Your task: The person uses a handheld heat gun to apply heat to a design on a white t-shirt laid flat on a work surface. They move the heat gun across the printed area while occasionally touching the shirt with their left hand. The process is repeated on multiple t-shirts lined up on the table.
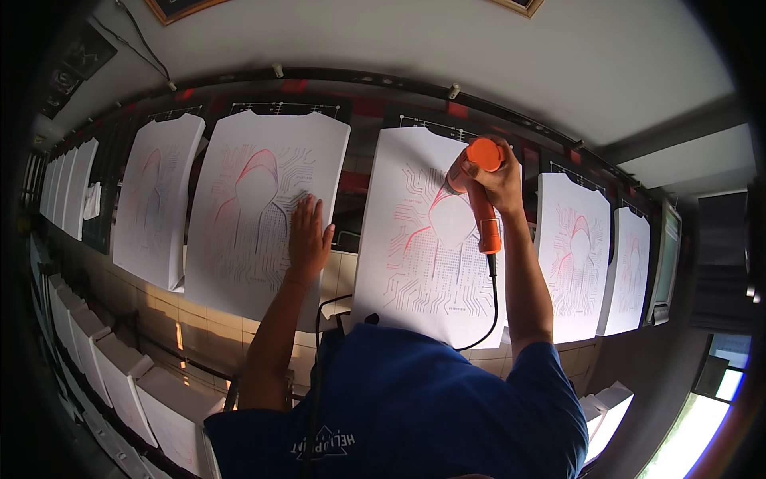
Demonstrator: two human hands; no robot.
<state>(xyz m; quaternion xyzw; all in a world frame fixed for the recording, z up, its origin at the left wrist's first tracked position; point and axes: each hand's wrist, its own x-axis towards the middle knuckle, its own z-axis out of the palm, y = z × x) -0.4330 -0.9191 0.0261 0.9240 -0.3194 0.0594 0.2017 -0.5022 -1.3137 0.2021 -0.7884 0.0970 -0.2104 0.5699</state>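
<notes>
My right hand [501,182] grips an orange heat gun [484,215], its fingers wrapped round the body. The nozzle points down and left, over the hood of a red and blue printed figure on a white shirt panel [384,215]. From the handle, a black cord [494,299] runs down towards my body. To the left, my left hand [309,243] lies open with fingers stretched out on the right side of another white shirt panel [227,168], which carries the same hooded figure and circuit-like lines.
More printed shirt panels stand in the row, one at left [152,191] and others at right [574,247]. A dark rail [359,77] runs behind them along the wall. Another row of white panels [120,383] is at lower left. A second black cable [321,319] hangs near my left arm.
</notes>
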